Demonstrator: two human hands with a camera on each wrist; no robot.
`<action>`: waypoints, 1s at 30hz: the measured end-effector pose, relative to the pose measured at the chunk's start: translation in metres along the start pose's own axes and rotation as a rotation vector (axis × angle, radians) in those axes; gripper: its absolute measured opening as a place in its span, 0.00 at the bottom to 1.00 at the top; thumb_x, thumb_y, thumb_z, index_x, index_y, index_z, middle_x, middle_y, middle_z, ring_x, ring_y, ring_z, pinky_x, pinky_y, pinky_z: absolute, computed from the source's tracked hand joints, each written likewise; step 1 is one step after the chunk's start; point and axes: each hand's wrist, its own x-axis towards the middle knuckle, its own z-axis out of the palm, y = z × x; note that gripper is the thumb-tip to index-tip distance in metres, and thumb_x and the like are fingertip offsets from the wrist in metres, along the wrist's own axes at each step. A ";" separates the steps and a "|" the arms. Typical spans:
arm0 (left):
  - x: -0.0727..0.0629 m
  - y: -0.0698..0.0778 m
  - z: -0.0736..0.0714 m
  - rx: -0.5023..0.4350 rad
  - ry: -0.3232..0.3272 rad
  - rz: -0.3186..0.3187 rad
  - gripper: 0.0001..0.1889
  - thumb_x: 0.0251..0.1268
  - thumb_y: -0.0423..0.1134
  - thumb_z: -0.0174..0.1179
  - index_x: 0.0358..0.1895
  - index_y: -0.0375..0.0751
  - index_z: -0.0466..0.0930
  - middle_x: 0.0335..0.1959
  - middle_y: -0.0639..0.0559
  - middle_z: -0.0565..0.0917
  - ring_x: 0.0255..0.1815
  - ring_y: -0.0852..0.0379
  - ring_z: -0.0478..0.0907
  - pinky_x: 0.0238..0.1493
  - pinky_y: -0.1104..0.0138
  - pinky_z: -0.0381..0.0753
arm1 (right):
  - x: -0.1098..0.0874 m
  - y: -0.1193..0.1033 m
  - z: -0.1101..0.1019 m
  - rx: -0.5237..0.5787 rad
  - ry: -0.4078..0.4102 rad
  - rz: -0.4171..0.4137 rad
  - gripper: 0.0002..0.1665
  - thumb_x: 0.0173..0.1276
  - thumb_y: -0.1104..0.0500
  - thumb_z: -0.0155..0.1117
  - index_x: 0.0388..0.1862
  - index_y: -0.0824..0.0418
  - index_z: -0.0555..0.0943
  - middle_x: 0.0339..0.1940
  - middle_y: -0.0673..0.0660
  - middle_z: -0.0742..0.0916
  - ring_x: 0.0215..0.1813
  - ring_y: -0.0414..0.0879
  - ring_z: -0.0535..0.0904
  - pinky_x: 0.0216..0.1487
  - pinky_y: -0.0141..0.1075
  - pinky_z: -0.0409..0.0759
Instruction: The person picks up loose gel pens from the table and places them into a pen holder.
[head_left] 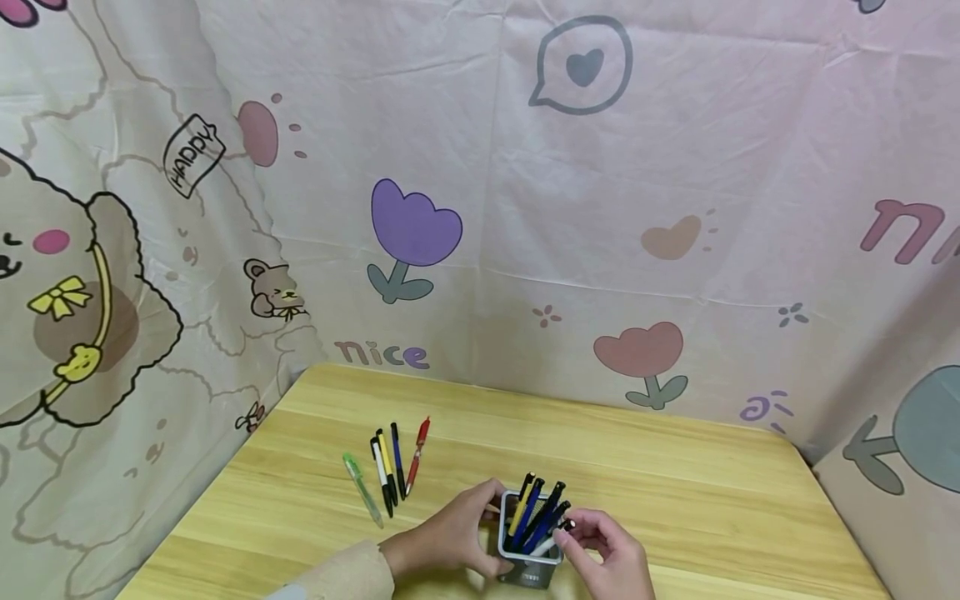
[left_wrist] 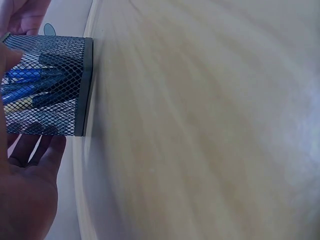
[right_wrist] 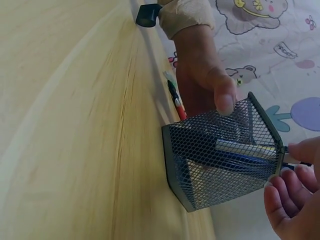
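Five loose pens [head_left: 386,462] are shown whole only by the head view, left of the mesh cup [head_left: 529,575] on the desk [head_left: 675,492]. The cup is clasped by the part-curled left hand [head_left: 453,532]; a white pen [head_left: 543,547] inside is pinched by the right hand [head_left: 609,557]. Lower pen ends are revealed through the mesh by the left wrist view, where the right hand is cut off.

Holder [head_left: 528,574] seemingly on table [head_left: 675,483], pens [head_left: 520,508] inside
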 end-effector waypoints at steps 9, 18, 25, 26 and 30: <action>0.000 0.000 0.000 0.000 0.000 -0.001 0.32 0.50 0.34 0.77 0.58 0.49 0.70 0.57 0.53 0.80 0.61 0.63 0.82 0.64 0.72 0.82 | 0.004 -0.003 -0.011 -0.080 -0.173 0.274 0.44 0.48 0.54 0.87 0.63 0.63 0.77 0.50 0.57 0.86 0.48 0.40 0.83 0.52 0.35 0.87; 0.000 -0.001 0.000 0.014 0.003 -0.009 0.33 0.50 0.35 0.77 0.58 0.49 0.70 0.58 0.53 0.79 0.62 0.62 0.81 0.65 0.72 0.82 | 0.008 0.019 -0.016 -0.071 -0.351 0.207 0.58 0.44 0.58 0.89 0.74 0.66 0.71 0.66 0.61 0.81 0.63 0.38 0.79 0.67 0.37 0.84; 0.000 0.000 -0.001 0.004 -0.008 -0.017 0.33 0.50 0.34 0.77 0.59 0.49 0.70 0.58 0.53 0.79 0.62 0.61 0.82 0.65 0.72 0.82 | 0.013 0.032 -0.015 -0.064 -0.475 0.195 0.56 0.48 0.57 0.87 0.74 0.67 0.69 0.66 0.63 0.80 0.64 0.34 0.77 0.67 0.35 0.83; 0.000 0.000 -0.001 0.005 -0.007 -0.017 0.33 0.50 0.34 0.77 0.59 0.49 0.70 0.58 0.53 0.79 0.62 0.61 0.82 0.65 0.72 0.82 | 0.014 0.033 -0.015 -0.070 -0.491 0.193 0.56 0.49 0.56 0.87 0.75 0.66 0.68 0.65 0.62 0.80 0.64 0.35 0.77 0.67 0.35 0.83; 0.001 0.000 -0.001 0.008 -0.003 -0.017 0.33 0.49 0.34 0.77 0.58 0.49 0.70 0.58 0.53 0.79 0.61 0.61 0.82 0.64 0.72 0.82 | 0.017 0.037 -0.012 -0.047 -0.543 0.205 0.55 0.51 0.53 0.85 0.75 0.63 0.68 0.66 0.61 0.79 0.68 0.52 0.78 0.66 0.36 0.84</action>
